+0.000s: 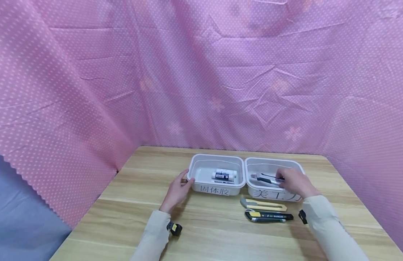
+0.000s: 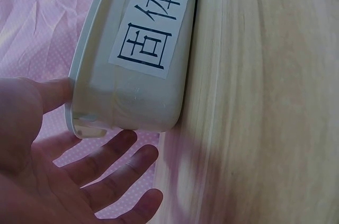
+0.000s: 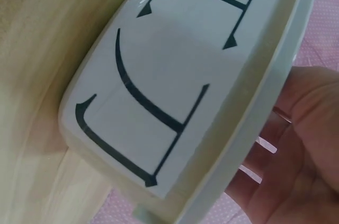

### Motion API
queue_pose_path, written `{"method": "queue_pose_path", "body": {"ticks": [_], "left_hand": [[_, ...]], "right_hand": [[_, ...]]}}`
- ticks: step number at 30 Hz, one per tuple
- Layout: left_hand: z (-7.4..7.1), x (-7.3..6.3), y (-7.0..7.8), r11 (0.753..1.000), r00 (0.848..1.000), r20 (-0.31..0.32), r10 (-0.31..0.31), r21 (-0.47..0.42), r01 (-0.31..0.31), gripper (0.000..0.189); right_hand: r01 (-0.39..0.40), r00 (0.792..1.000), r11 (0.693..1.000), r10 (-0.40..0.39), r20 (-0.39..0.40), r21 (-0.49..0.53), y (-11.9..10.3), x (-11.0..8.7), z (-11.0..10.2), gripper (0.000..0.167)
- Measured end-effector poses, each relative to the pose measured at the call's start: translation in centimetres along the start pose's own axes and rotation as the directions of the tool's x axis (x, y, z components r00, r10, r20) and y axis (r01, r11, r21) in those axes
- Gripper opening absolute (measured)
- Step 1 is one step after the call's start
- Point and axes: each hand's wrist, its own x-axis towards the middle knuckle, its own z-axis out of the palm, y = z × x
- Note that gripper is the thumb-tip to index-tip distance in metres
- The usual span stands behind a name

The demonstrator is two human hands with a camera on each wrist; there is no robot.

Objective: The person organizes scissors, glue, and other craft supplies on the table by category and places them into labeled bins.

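On the left stands a white plastic bin (image 1: 217, 157) with a paper label in front. My left hand (image 1: 177, 190) grips its front left corner, thumb on the rim and the other fingers (image 2: 119, 181) spread below and beside it. Glue sticks (image 1: 224, 175) lie inside. A second labelled white bin (image 1: 274, 160) stands against it on the right. My right hand (image 1: 294, 181) reaches over its rim and pinches the end of a utility knife (image 1: 268, 180) inside; those fingertips are hidden behind the bin wall in the right wrist view.
In front of the right bin, a yellow utility knife (image 1: 264, 205) and a black and yellow utility knife (image 1: 269, 216) lie on the wooden table (image 1: 221, 239). A pink dotted cloth (image 1: 217, 79) hangs behind the table and along its sides.
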Motion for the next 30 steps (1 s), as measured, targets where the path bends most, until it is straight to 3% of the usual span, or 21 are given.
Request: {"method": "queue_pose_path", "body": {"ticks": [14,26,30], "left_hand": [[-0.13,-0.02,0.37,1.0,1.0,-0.005,0.002,-0.004,-0.002,0.062],[0.0,0.05,0.3,1.0,1.0,-0.003,0.015,0.0,-0.015,0.061],[-0.07,0.05,0.28,1.0,1.0,-0.004,0.012,-0.001,-0.012,0.061]], "right_hand": [[0.015,0.999,1.0,-0.015,0.034,0.015,0.3,0.85,0.04,0.025],[-0.002,0.997,0.993,0.01,-0.072,0.115,0.16,0.53,0.31,0.022],[0.033,0.99,0.993,-0.017,-0.138,0.111,-0.19,0.19,0.51,0.019]]}}
